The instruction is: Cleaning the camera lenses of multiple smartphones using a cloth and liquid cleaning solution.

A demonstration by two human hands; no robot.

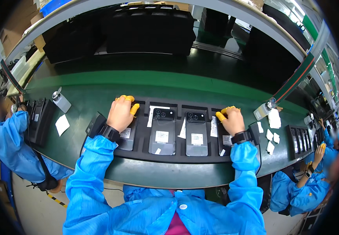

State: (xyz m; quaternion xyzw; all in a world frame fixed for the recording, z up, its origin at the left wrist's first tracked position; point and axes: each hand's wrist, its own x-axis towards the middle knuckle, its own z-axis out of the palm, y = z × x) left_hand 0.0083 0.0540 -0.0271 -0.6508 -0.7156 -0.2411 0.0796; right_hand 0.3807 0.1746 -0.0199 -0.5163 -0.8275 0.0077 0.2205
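A black foam tray (180,129) lies in front of me on the bench with several phones in its slots. Two middle phones, a left one (162,131) and a right one (196,133), show their backs, camera blocks and white labels. My left hand (120,113), with yellow finger cots, is closed on the tray's left end, partly covering the outer left phone (126,138). At the opposite end my right hand (233,120), also in yellow cots, grips the tray beside the outer right phone (226,141). The fingers' undersides are hidden.
White dispenser bottles stand left (61,101) and right (263,109) on the green bench (169,174). White wipes (62,125) lie nearby. Co-workers in blue sit at either side, near another left tray (40,121) and right tray (299,141). Black boxes (150,33) stand beyond.
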